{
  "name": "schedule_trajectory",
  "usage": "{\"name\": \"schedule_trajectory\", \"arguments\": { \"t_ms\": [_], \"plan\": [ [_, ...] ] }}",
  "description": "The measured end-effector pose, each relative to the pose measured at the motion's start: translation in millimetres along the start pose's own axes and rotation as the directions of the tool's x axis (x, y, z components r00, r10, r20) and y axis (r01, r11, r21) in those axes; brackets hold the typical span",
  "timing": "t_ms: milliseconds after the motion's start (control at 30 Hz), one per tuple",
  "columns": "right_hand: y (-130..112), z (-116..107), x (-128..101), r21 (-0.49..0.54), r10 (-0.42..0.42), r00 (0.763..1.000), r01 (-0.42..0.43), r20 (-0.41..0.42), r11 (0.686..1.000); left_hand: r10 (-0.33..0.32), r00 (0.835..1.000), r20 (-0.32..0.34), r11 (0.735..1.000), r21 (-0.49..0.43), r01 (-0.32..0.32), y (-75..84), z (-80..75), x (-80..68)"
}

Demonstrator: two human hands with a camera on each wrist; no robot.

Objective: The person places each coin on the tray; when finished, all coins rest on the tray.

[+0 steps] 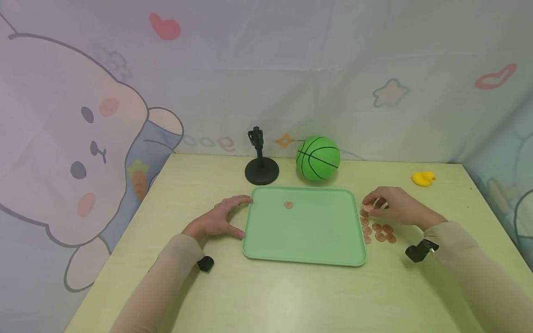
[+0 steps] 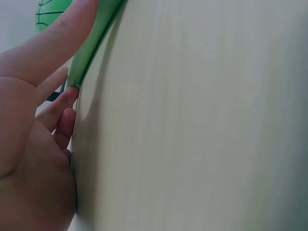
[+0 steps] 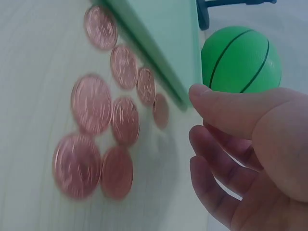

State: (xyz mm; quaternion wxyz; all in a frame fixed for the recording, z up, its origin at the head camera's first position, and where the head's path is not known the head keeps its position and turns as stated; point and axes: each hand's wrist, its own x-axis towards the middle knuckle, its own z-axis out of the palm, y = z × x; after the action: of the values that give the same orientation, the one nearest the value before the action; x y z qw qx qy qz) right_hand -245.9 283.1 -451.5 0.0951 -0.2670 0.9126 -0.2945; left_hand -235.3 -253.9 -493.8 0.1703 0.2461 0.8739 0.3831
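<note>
A light green rectangular tray (image 1: pixel 306 231) lies flat on the table, with one copper-coloured coin (image 1: pixel 288 205) on it towards the back left. My left hand (image 1: pixel 216 217) is spread along the tray's left side, thumb and fingertips touching its rim; the left wrist view shows a fingertip against the tray's edge (image 2: pixel 91 53). Just beyond the tray's right side, my right hand (image 1: pixel 393 206) pinches a coin (image 1: pixel 368 208) between thumb and fingers. In the right wrist view the hand (image 3: pixel 240 149) hides that coin. Several more copper coins (image 3: pixel 91 103) lie flat beside the tray.
Behind the tray stand a black round-based stand (image 1: pixel 261 171) and a green ball (image 1: pixel 318 158) with black lines. A small yellow toy duck (image 1: pixel 423 178) sits at the back right. A printed cloth (image 1: pixel 266 69) hangs behind the table (image 1: pixel 283 296).
</note>
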Motion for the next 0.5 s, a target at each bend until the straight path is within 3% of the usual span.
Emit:
{"name": "schedule_trajectory", "arguments": {
  "t_ms": [500],
  "plan": [
    [-37,22,31,0.073,-0.062,0.998,0.063,-0.008,0.995,0.026,1.0,-0.002,1.0,-0.007,-0.026,-2.5,-0.3,0.7]
  ]
}}
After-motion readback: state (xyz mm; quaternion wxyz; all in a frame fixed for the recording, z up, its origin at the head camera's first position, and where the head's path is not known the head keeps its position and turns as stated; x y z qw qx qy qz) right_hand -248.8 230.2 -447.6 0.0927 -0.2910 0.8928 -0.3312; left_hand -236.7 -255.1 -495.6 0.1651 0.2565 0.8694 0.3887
